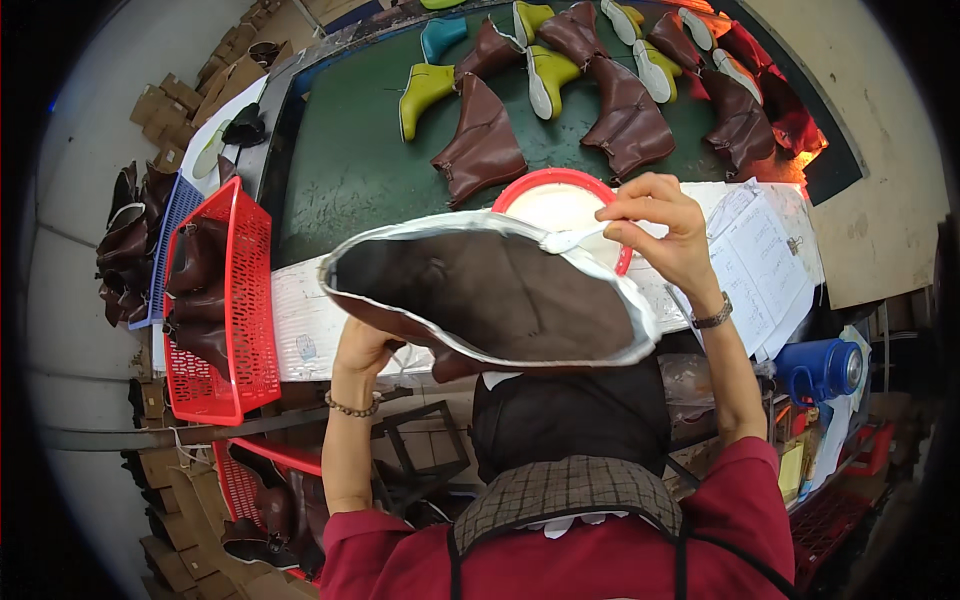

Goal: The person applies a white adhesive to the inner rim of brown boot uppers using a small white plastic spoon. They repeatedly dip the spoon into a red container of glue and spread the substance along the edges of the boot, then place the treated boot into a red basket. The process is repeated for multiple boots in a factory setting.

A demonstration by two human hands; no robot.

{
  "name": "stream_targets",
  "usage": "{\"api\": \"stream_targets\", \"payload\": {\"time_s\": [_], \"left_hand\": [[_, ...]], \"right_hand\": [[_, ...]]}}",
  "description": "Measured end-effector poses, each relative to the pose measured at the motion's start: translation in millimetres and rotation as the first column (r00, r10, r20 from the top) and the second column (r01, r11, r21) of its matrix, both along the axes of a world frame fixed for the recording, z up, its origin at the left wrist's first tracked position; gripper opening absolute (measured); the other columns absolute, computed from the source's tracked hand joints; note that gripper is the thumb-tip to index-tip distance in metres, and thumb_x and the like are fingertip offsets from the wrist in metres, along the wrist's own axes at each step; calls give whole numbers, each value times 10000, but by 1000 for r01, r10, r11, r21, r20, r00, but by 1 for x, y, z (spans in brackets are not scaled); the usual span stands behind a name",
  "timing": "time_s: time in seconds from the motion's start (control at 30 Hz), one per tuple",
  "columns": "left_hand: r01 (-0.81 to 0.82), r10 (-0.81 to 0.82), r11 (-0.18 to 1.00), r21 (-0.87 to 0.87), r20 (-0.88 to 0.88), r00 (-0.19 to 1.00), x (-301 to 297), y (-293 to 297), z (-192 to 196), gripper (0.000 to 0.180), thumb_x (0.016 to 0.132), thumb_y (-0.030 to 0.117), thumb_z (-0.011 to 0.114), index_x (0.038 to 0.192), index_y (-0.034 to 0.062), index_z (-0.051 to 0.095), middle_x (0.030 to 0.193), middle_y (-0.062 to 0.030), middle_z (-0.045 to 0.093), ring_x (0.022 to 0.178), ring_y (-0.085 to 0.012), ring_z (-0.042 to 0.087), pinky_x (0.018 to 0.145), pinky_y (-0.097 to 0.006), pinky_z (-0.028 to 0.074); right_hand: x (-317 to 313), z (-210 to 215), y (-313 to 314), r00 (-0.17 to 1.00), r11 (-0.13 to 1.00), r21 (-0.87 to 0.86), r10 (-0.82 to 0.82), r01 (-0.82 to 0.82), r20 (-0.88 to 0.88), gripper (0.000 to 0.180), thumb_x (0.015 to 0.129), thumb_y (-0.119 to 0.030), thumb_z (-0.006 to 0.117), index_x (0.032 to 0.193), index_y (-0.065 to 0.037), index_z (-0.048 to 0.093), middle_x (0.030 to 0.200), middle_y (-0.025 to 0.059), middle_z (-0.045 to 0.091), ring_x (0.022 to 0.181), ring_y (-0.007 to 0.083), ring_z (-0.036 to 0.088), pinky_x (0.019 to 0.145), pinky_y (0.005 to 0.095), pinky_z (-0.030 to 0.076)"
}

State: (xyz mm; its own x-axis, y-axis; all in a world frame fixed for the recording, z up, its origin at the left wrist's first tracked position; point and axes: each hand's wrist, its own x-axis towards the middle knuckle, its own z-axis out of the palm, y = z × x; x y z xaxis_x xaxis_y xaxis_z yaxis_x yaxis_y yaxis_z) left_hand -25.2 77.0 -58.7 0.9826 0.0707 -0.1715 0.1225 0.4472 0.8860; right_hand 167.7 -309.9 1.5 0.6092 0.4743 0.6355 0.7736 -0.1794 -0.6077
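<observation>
My left hand [365, 348] is closed on the near left side of a brown boot upper [490, 290]; some of its fingers are hidden beneath. The upper's open underside faces up, with a white coating along its edge. Between the thumb and fingers of my right hand [665, 232] is a slim white brush [570, 239], its tip touching the upper's far right edge. Just behind the upper stands a red-rimmed bowl [538, 180] of white liquid, partly covered by the upper and my right hand.
Brown uppers [480, 140] and yellow-green boot forms [425, 95] lie on a green belt [345, 160], with a red glow at far right. A red basket [250, 300] of uppers stands left. Papers [765, 265] and a blue jug [815, 370] are at right.
</observation>
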Motion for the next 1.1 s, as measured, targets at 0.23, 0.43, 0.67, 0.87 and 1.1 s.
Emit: {"api": "stream_targets", "payload": {"time_s": [0.23, 0.43, 0.67, 0.87, 1.1], "left_hand": [[-215, 212, 975, 59, 43, 976, -7, 1, 21, 373, 721, -111, 587, 1078, -41, 672, 981, -140, 719, 835, -224, 696, 733, -315, 560], [-402, 407, 907, 129, -16, 913, -7, 3, 32, 333, 750, -107, 553, 1059, -28, 649, 881, -80, 665, 771, -179, 647, 734, -315, 554], [-664, 492, 391, 638, 464, 736, 75, 93, -15, 348, 813, -48, 548, 1154, -38, 615, 1070, -117, 676, 983, -206, 640, 892, -333, 504], [-660, 331, -125, 741, 658, 676, 184, 118, -51, 413, 760, -116, 588, 1150, 19, 598, 1036, -246, 664, 999, -453, 649, 897, -513, 503], [-178, 367, -185, 966, 236, 900, 170, 103, -75, 758, 728, 247, 910, 1386, 154, 546, 1465, -175, 495, 1431, -465, 391, 1122, -586, 391]], "right_hand": [[-22, -17, -11, 978, 996, 21, -79, 85, -192, 152, 814, -90, 845, 963, -82, 817, 894, 6, 705, 755, 100, 617, 842, 279, 413], [-17, -44, -14, 933, 968, 112, -179, 223, -313, 136, 882, -21, 764, 1017, -15, 783, 948, 55, 688, 818, 121, 614, 732, 263, 469], [-13, -131, -43, 859, 911, 23, -379, 411, -343, 88, 910, -7, 733, 995, 10, 742, 930, 42, 649, 802, 115, 576, 696, 240, 452], [-15, -141, -47, 840, 901, -47, -420, 431, -343, 104, 950, -23, 676, 1029, 2, 738, 936, 39, 634, 801, 110, 554, 677, 233, 428], [-16, -148, -56, 837, 893, -122, -448, 433, -313, 201, 1064, -127, 598, 1084, 53, 685, 938, 39, 601, 822, 125, 536, 723, 276, 458]]}}
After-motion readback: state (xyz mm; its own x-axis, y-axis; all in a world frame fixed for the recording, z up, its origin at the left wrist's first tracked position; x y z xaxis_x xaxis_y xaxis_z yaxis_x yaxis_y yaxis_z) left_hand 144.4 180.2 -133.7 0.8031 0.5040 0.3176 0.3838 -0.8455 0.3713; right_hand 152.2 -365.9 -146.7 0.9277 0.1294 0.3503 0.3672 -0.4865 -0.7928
